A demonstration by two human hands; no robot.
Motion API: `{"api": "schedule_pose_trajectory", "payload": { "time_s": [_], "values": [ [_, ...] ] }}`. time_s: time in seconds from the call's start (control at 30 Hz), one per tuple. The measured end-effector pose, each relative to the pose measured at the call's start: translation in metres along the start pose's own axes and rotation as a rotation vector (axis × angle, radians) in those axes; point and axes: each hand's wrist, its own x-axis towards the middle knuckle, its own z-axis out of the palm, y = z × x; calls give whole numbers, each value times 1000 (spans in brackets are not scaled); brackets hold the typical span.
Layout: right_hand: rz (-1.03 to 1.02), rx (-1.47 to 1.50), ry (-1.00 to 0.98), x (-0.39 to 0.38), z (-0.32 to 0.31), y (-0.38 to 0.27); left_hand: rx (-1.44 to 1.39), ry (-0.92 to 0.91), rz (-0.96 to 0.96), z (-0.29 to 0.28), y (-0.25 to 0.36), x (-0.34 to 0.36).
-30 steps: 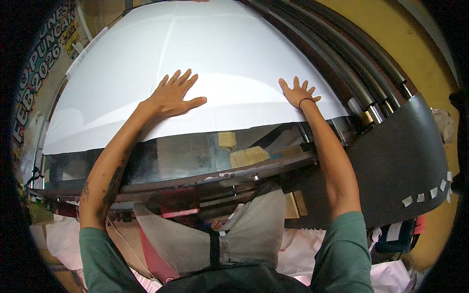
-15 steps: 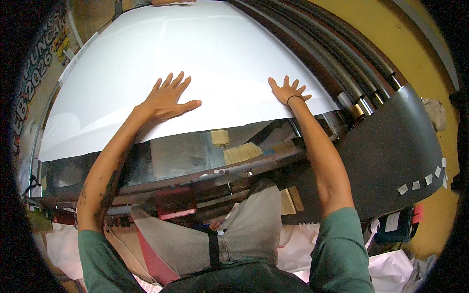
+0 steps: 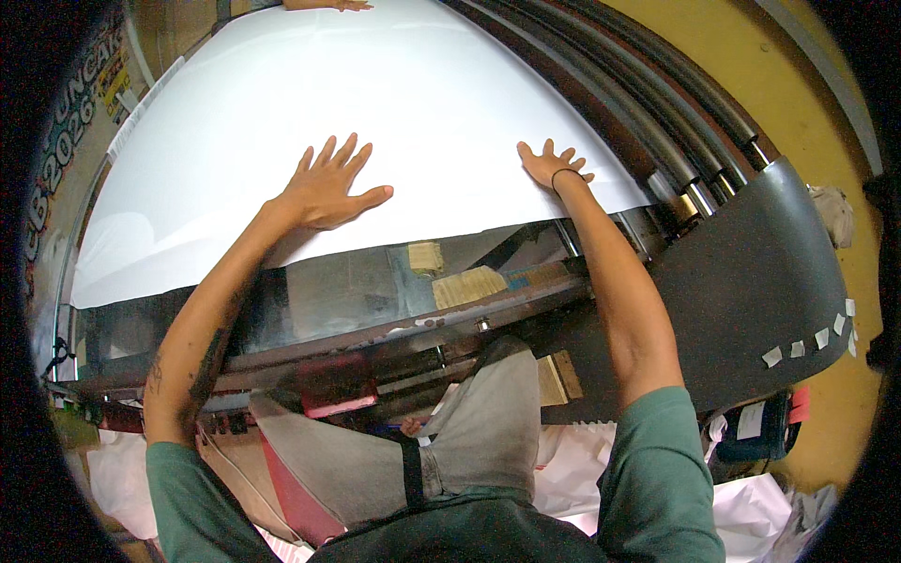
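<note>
A wide white sheet (image 3: pixel 282 103), of paper or fabric, covers most of the machine bed in front of me. My left hand (image 3: pixel 330 186) lies on it with fingers spread, left of the middle and a little back from the near edge. Further right, my right hand (image 3: pixel 554 167) rests on the sheet near its right corner, fingers apart, a dark band around the wrist. Neither hand holds anything. At the far end another person's hand (image 3: pixel 328 5) touches the sheet.
Dark rollers (image 3: pixel 657 122) run along the sheet's right side, ending at a black machine housing (image 3: pixel 741 281) with bits of white tape. Under the near edge shows a glossy bed (image 3: pixel 347 291) with pieces of tan tape (image 3: pixel 466 289). A printed banner (image 3: pixel 75 141) hangs at the left.
Both my hands stay flat on the sheet, having shifted only slightly. The other person's hand at the far end reaches a little further into view.
</note>
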Motion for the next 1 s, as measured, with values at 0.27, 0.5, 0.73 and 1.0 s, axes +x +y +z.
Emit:
{"api": "schedule_pose_trajectory", "payload": {
  "time_s": [0.27,0.5,0.73,1.0],
  "values": [
    [17,33,98,-2,12,-4,-79,-32,-16,-4,0,-2],
    [1,22,77,-5,8,-1,-35,148,-74,-4,-18,4],
    [13,-4,70,-2,6,1,-20,43,-73,6,-21,2],
    [21,15,-3,1,6,-16,-49,31,-72,-1,-12,-5]
  ]
}}
